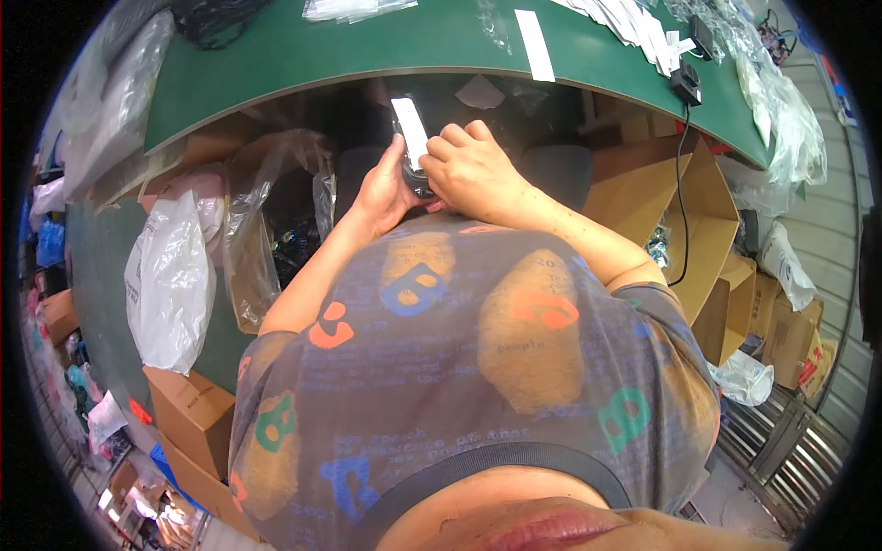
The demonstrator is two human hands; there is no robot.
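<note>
In front of my chest, just below the table's near edge, my left hand (381, 193) is closed round a small dark, shiny item (418, 185). Its exact kind is hidden by my fingers. A long white paper strip (409, 129) lies against this item and sticks up past my left thumb. My right hand (478, 174) has its fingers curled in at the strip's lower end, against the dark item. What its fingertips pinch is hidden behind the knuckles.
The green table (303, 55) curves across ahead, with a single white strip (535, 46), a heap of strips (634, 28) and black power adapters (685, 84) on it. Open cardboard boxes (643, 193) stand to the right. Clear plastic bags (266, 220) and a white bag (170, 285) hang left.
</note>
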